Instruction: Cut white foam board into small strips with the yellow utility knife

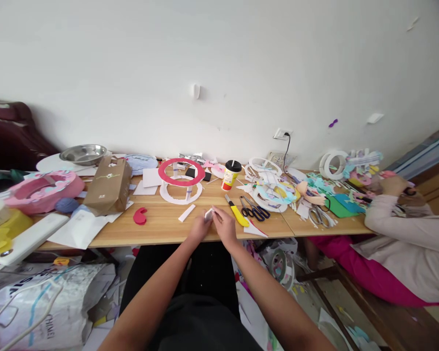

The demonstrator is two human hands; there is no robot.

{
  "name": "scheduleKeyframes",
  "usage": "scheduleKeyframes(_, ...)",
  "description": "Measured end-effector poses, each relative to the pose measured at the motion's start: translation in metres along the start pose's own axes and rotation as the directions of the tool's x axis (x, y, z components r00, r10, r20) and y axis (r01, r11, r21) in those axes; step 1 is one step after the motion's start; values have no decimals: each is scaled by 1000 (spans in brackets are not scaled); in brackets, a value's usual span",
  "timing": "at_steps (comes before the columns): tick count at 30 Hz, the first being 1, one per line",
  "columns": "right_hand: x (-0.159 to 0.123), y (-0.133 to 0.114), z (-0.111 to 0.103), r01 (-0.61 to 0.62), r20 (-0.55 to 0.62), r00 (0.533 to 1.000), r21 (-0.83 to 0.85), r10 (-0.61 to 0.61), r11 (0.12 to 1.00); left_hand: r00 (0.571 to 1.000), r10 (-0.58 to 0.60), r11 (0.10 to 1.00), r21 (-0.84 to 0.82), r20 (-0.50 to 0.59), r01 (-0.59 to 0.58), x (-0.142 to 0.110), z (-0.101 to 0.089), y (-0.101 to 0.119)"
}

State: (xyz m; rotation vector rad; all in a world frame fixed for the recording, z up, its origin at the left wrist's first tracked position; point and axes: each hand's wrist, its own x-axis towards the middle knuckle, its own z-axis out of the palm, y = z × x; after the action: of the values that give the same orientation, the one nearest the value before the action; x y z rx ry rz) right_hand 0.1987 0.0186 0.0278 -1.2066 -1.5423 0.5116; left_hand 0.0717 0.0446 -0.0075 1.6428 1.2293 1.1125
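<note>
Both my hands meet at the table's front edge, fingers pinched around a small white piece [208, 213], perhaps foam or card. My left hand [199, 228] grips it from the left, and my right hand [224, 225] pinches its upper right end. A flat white strip [187, 212] lies just beyond my left hand. Behind it stands a two-tier ring frame, with a red ring [182, 172] on top, a white ring [175, 195] below and short posts between. To the right of my right hand are a yellow utility knife [237, 211] and dark-handled scissors [255, 210].
A red curved piece [140, 216] lies on the left. A lidded cup [230, 175] stands behind the knife. Further left are a brown paper bag [109, 185] and a metal bowl [83, 154]. On the right, a co-worker's sleeve [388, 219] rests by cluttered foam pieces and more scissors [321, 216].
</note>
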Motion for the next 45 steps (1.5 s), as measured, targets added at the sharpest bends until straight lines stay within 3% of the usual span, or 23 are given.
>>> scheduleKeyframes(10,-1,-2,-2,-24,-29,999,33,25,999,1000,12,999,39,5,-13,3,-2,-2)
scheduleKeyframes(26,2,12,-16,164,27,986,-95,-162,982,980,167,985,33,105,-171,5,2,0)
scheduleKeyframes(38,6,16,-10,202,27,979,-137,-201,970,981,147,980,119,130,-162,7,-2,-11)
scheduleKeyframes(45,0,23,-7,198,11,980,-132,-198,971,985,134,983,113,108,-146,4,2,-1)
